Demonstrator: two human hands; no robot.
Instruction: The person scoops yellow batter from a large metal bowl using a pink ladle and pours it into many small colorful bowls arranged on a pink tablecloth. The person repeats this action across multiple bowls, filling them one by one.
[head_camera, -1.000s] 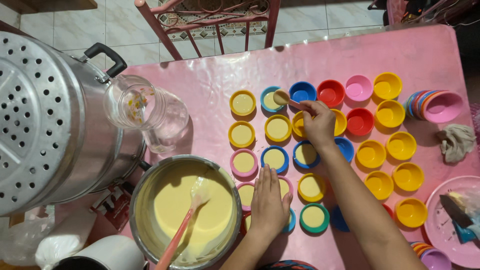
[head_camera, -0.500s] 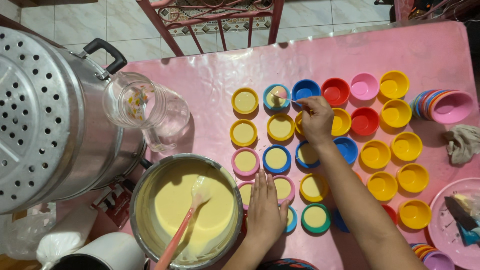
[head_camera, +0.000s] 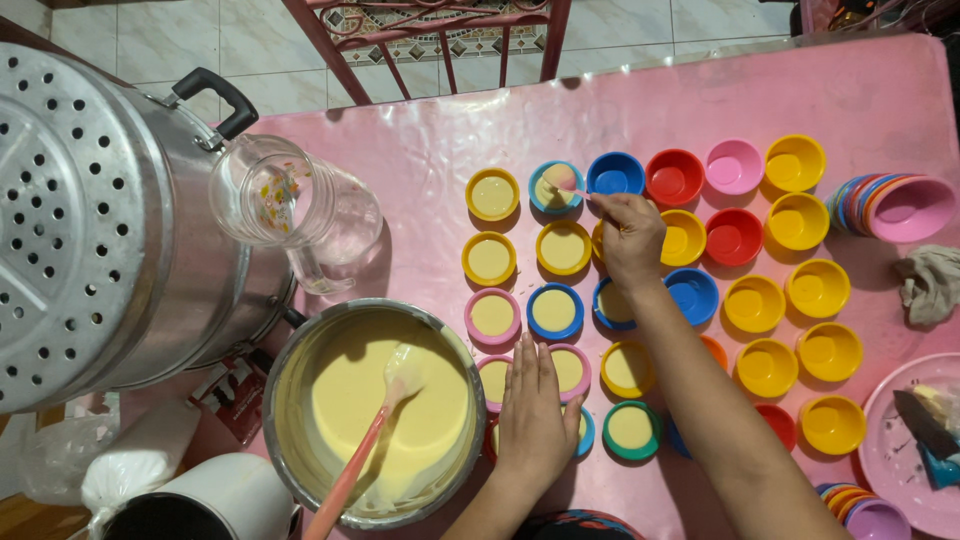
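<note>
My right hand grips a pink spoon whose bowl dips into a light blue cup of yellow batter in the far row. My left hand lies flat, fingers together, over the near cups beside the metal pot of batter. A pink spatula leans in that pot. Several small coloured cups on the pink table hold batter; those to the right, such as a yellow cup, look empty.
A large perforated metal steamer fills the left side, with a clear glass pitcher next to it. A stack of cups, a crumpled cloth and a pink plate sit at the right. A chair stands behind the table.
My right hand has lowered the spoon from above the cups into the light blue cup and tipped it there. My left hand stays flat in place.
</note>
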